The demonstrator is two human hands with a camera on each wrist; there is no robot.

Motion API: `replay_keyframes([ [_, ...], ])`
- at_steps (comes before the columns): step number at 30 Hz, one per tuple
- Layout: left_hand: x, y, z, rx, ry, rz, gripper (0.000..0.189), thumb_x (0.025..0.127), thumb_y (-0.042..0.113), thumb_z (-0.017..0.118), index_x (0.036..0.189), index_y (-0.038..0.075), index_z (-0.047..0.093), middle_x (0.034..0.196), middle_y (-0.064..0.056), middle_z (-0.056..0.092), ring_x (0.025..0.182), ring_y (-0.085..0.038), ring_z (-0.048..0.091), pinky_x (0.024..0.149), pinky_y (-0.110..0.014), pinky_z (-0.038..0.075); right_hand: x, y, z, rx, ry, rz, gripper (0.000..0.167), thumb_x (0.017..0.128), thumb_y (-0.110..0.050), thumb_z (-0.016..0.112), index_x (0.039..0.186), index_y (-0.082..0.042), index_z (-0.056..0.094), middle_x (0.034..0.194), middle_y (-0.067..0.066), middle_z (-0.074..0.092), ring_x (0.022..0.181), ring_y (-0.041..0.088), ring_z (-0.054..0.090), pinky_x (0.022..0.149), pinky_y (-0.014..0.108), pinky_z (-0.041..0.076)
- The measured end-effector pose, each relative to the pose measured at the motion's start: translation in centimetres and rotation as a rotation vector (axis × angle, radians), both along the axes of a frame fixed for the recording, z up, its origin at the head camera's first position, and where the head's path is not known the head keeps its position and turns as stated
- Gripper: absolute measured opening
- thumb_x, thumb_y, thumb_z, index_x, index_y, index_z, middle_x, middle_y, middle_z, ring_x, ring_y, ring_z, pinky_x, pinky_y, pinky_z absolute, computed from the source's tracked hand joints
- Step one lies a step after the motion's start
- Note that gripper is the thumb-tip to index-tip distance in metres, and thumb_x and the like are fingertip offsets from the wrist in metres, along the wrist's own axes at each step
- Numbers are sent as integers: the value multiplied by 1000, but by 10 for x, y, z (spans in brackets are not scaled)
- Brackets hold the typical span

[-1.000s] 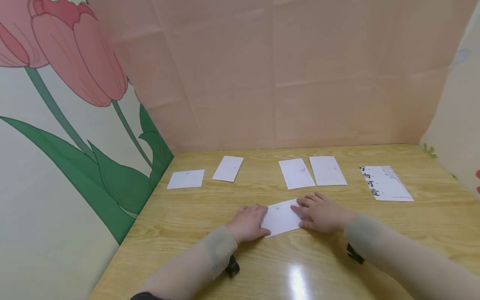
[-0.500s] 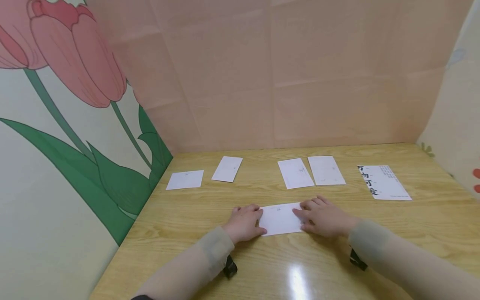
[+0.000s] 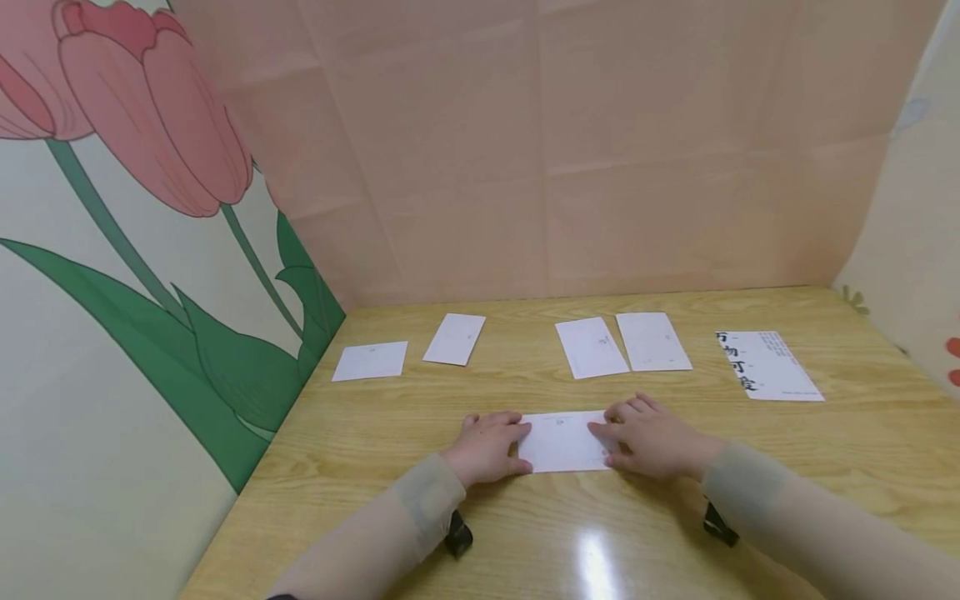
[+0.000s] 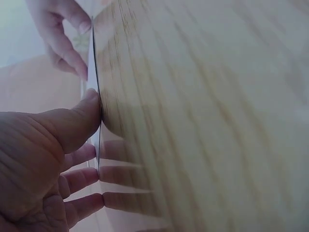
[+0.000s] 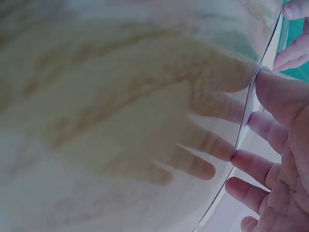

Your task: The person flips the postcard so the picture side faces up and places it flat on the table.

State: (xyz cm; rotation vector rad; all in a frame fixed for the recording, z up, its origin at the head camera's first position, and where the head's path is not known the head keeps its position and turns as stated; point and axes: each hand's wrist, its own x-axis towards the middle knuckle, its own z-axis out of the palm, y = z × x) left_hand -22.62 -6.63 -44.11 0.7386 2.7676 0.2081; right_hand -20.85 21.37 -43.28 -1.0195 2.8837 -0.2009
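Observation:
A white card [image 3: 562,446] with small faint print lies flat on the table between both hands, its long side running left to right. At its left end, my left hand [image 3: 487,448] rests with thumb and forefinger on the corners. My right hand [image 3: 654,439] lies over the opposite end, partly covering it, forefinger extended across the surface. From the left wrist, the left hand [image 4: 43,154] shows its thumb pressing the card's edge and its other fingertips touching down. The right wrist view has the right hand [image 5: 285,154] with fingers spread and fairly straight, fingertips at the tabletop.
Farther back on the wooden table [image 3: 360,450] lie two white cards [image 3: 371,360] at left and two more cards [image 3: 592,347] near the middle. A card with black characters [image 3: 772,367] lies at right. A pink sheet [image 3: 570,167] hangs behind, and a tulip-patterned wall [image 3: 150,333] borders the left.
The card under the hands has turned from a slant to nearly level and shifted slightly right. My right hand has moved a little right with it; the left hand has moved slightly left.

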Motion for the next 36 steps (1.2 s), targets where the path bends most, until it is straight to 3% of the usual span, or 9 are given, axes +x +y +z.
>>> replay_keyframes([
  [19,0,0,1,-6,7,-36,63,87,49,67,142,23,49,146,1,43,134,-20,38,110,-53,20,1,2,-1,-32,6,-9,51,88,-39,69,132,-16,60,119,5,56,113,31,48,108,61,20],
  [23,-3,0,3,5,23,-36,62,84,48,70,138,23,54,140,1,48,129,-20,43,106,-51,24,-4,-1,-1,-36,-22,-65,53,85,-40,72,130,-15,62,116,3,57,109,27,50,106,55,27],
  [27,-8,2,2,16,47,-27,56,80,47,74,130,24,61,130,4,55,119,-19,50,99,-45,29,-10,-4,2,-55,-67,-124,54,80,-39,77,126,-13,64,111,1,58,100,22,52,92,47,41],
  [30,-12,4,3,30,45,-9,51,79,45,77,125,25,64,126,5,58,116,-18,52,96,-43,30,-14,-7,4,-93,-119,-158,60,75,-38,81,125,-11,64,112,4,57,98,22,53,86,46,45],
  [36,-18,7,6,48,34,21,48,76,41,80,119,25,67,121,6,60,113,-18,54,92,-42,31,-25,-8,2,-107,-192,-237,65,70,-43,84,124,-12,63,120,7,55,106,24,52,93,47,44],
])
